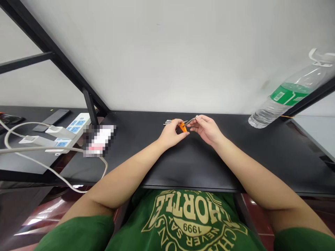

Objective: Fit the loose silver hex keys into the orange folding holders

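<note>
My left hand (172, 135) is closed around a small orange holder (183, 126), above the middle of the black table. Several thin metal rods (167, 122) stick out to the left of the hand, partly hidden by its fingers. In my right hand (206, 128), thumb and index finger pinch the end of a thin grey metal key, bent like a hex key (190, 121). Its other end meets the orange holder; whether it sits in a slot is too small to tell. The other right fingers are curled loosely below.
A large water bottle (290, 93) with a green label stands at the right. Left are a blurred-out phone-like object (101, 140), a white power strip (78, 123) with plugs, loose white cables (47, 165) and a dark flat slab (52, 120). Black frame bars (65, 66) rise there.
</note>
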